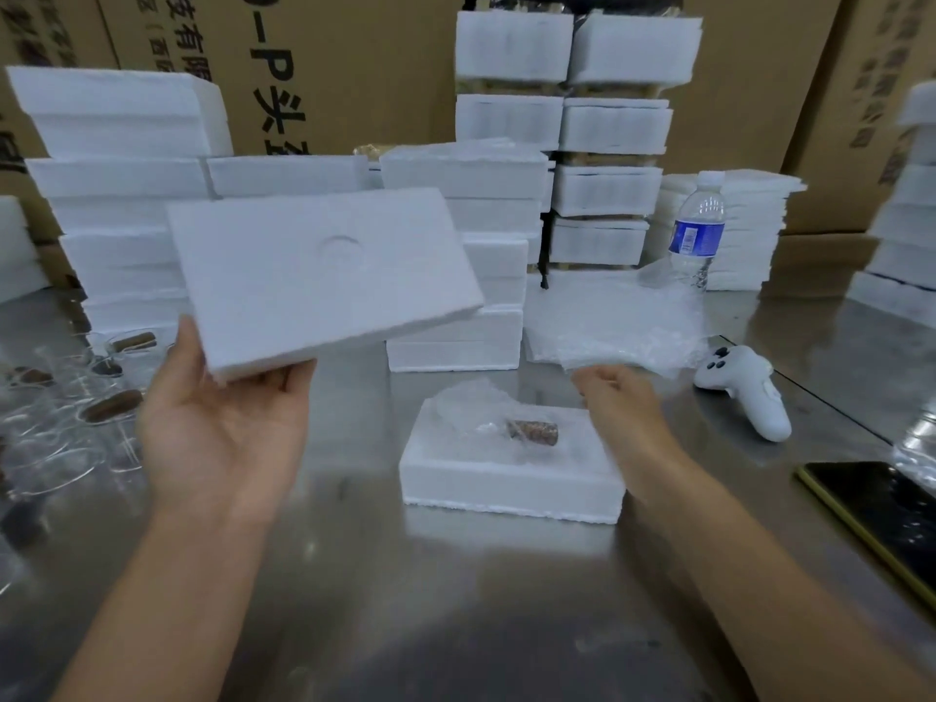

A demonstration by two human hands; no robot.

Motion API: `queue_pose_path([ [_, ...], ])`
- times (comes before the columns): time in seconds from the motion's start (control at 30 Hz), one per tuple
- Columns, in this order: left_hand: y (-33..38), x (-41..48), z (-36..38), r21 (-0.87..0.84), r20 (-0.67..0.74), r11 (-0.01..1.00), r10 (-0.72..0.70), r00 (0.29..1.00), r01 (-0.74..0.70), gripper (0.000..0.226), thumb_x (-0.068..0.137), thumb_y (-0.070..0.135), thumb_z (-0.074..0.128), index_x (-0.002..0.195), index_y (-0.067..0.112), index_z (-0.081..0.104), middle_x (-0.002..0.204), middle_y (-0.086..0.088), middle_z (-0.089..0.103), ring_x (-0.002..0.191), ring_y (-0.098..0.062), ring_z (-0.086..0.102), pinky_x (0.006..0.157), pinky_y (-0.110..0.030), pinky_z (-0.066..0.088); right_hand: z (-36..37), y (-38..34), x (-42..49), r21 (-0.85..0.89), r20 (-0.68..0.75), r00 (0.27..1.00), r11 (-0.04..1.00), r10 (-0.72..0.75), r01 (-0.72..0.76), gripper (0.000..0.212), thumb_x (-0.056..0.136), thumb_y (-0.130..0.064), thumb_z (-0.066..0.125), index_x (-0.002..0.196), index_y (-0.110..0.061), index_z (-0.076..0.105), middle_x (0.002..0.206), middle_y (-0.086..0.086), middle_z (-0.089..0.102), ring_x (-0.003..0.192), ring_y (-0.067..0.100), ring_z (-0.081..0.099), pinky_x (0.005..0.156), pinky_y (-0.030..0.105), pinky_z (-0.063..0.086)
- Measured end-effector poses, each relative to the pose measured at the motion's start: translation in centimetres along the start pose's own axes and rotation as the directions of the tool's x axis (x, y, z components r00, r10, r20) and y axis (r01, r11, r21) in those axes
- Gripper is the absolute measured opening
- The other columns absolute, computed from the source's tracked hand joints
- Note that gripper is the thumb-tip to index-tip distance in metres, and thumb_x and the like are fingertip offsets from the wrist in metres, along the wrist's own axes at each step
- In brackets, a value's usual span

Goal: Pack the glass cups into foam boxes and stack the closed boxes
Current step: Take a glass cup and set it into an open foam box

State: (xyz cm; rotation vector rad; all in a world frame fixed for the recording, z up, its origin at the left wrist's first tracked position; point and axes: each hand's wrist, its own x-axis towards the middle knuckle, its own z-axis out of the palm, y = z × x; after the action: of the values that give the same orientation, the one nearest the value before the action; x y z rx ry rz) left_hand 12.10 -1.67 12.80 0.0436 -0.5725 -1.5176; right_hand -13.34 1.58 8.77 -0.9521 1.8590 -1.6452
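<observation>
Head view: a person's two bare arms reach over a steel table (405, 600).
Left hand (223, 433): palm up, thumb and fingers gripping the near corner of a foam lid (324, 276), held tilted in the air.
Right hand (623, 402): fingers loosely curled just beyond the foam box (506, 486), at the edge of the bubble wrap (608, 321); whether it grips anything, I cannot tell.
Foam box: open, on the table between the arms.
Wrapped cup (527, 430): lies inside the open box.
Loose cups (101, 397): on the table's left.
Box stacks (121, 195): behind.
Right side: bottle (696, 230), controller (744, 392), phone (881, 514).
</observation>
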Motion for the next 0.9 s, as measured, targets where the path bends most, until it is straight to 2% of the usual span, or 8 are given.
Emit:
queue_pose_path([
  [0.13,-1.5,-0.3,-0.2,-0.021,-0.016,0.96,-0.279,0.96,0.278,0.027,0.081,0.016,0.058,0.105,0.01,0.068,0.12,-0.009,0.067,0.111,-0.027,0.064,0.086,-0.047,0.054,-0.2,-0.9,-0.4,0.163,-0.073,0.976,0.963,-0.206,0.215,0.022,0.096,-0.045,0.043,0.097,-0.028,0.057,0.087,-0.01,0.063,0.084,0.004,0.057,0.073,0.018,0.039],
  [0.2,-2.8,-0.7,-0.3,0.007,-0.017,0.919,-0.395,0.918,0.395,0.032,0.063,0.015,0.069,0.093,0.006,0.075,0.116,-0.012,0.068,0.106,-0.03,0.066,0.08,-0.051,0.055,-0.2,-1.4,-0.5,0.291,0.01,0.974,0.933,-0.225,0.212,0.029,0.096,-0.049,0.038,0.098,-0.031,0.06,0.082,-0.006,0.068,0.086,0.01,0.061,0.086,0.029,0.045],
  [0.33,-4.1,-0.9,-1.0,0.018,-0.034,0.859,-0.511,0.859,0.512,0.028,0.076,0.018,0.063,0.095,0.002,0.075,0.116,-0.014,0.068,0.104,-0.029,0.067,0.078,-0.046,0.057,-0.5,-1.5,-0.7,0.41,0.142,0.966,0.901,-0.216,0.142,0.042,0.076,-0.066,0.046,0.096,-0.034,0.064,0.096,-0.005,0.072,0.1,0.015,0.065,0.099,0.043,0.045],
  [0.43,-4.4,-0.5,-1.6,0.003,-0.082,0.86,-0.509,0.857,0.511,0.034,0.078,0.016,0.06,0.108,0.001,0.067,0.117,-0.015,0.067,0.103,-0.028,0.067,0.075,-0.041,0.058,-0.8,-1.6,-0.6,0.468,0.154,0.963,0.875,-0.221,0.126,0.043,0.071,-0.065,0.054,0.103,-0.036,0.062,0.095,-0.002,0.072,0.101,0.022,0.066,0.097,0.046,0.046],
  [0.53,-4.8,-0.5,-1.8,0.031,-0.138,0.871,-0.482,0.865,0.49,0.031,0.08,0.015,0.061,0.109,0.002,0.065,0.113,-0.013,0.069,0.1,-0.026,0.069,0.072,-0.039,0.059,-0.6,-1.7,-0.6,0.443,0.126,0.971,0.887,-0.204,0.129,0.025,0.071,-0.05,0.061,0.09,-0.034,0.066,0.082,-0.012,0.072,0.08,0.009,0.068,0.083,0.037,0.05],
  [0.67,-5.3,-0.8,-2.0,0.519,-0.215,0.802,-0.213,0.953,0.296,0.017,0.094,0.021,0.054,0.106,0.021,0.066,0.097,0.004,0.073,0.085,-0.01,0.07,0.064,-0.026,0.056,-0.9,-1.5,-0.6,0.442,0.171,0.983,0.897,-0.067,-0.015,0.028,0.077,-0.046,0.063,0.089,-0.022,0.067,0.101,0.009,0.069,0.098,0.032,0.065,0.086,0.045,0.051],
  [0.77,-5.5,-1.2,-1.8,0.718,-0.154,0.675,-0.085,0.984,0.171,0.021,0.097,0.02,0.05,0.1,0.029,0.069,0.094,0.01,0.073,0.075,-0.002,0.067,0.065,-0.02,0.051,-1.3,-1.5,-0.3,0.444,0.178,0.984,0.892,0.008,-0.088,0.024,0.082,-0.04,0.061,0.094,-0.019,0.062,0.097,0.011,0.064,0.086,0.028,0.063,0.07,0.036,0.054],
  [0.9,-5.6,-1.5,-1.7,0.801,-0.115,0.573,-0.141,0.983,0.175,0.028,0.099,0.028,0.043,0.111,0.03,0.068,0.11,0.012,0.07,0.104,-0.008,0.063,0.093,-0.031,0.047,-1.8,-1.2,-0.1,0.377,0.187,0.982,0.922,0.021,-0.092,0.023,0.083,-0.037,0.058,0.093,-0.017,0.06,0.098,0.01,0.061,0.096,0.032,0.059,0.095,0.039,0.043],
])
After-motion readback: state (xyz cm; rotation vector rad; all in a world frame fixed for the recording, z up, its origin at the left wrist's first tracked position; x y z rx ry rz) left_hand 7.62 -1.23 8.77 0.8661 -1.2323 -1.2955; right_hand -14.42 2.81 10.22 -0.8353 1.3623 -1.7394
